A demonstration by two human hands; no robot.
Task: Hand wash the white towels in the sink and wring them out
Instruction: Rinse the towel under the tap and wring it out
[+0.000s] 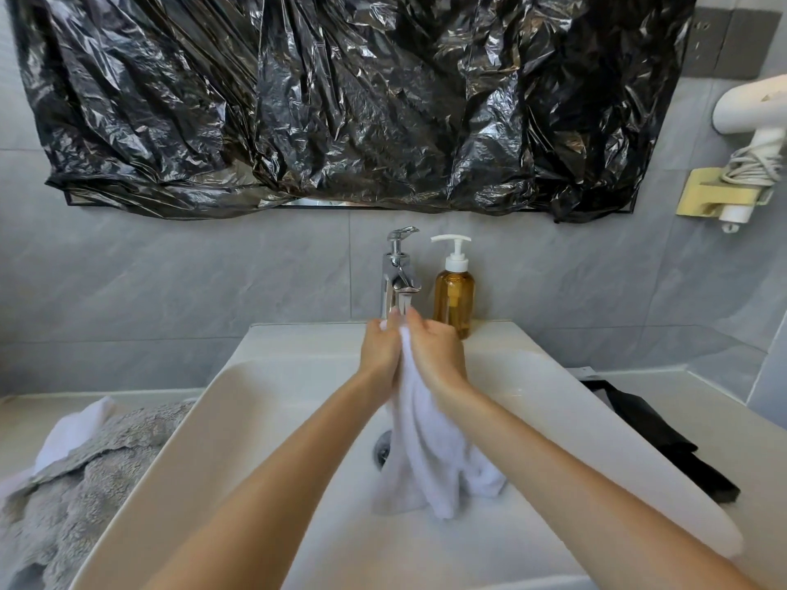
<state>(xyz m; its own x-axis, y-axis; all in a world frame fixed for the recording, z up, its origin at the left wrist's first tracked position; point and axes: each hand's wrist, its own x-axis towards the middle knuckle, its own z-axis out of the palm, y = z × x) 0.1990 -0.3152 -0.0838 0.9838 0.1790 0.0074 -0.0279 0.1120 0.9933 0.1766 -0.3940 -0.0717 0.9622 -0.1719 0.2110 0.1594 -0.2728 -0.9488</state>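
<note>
Washing step in hand: towel rubbed under the tap.
Left hand [380,350] and right hand [435,351], pressed together at frame centre, grip white towel [430,457] hanging into sink [264,402] below faucet [398,270]; wringing likely follows.

It was a bathroom. A white sink [298,368] lay under the hands [409,351], with a chrome tap [398,270] and soap bottle [455,291] just behind them, grey tiles [170,283] beyond, a hairdryer [749,117] far to their right.
</note>
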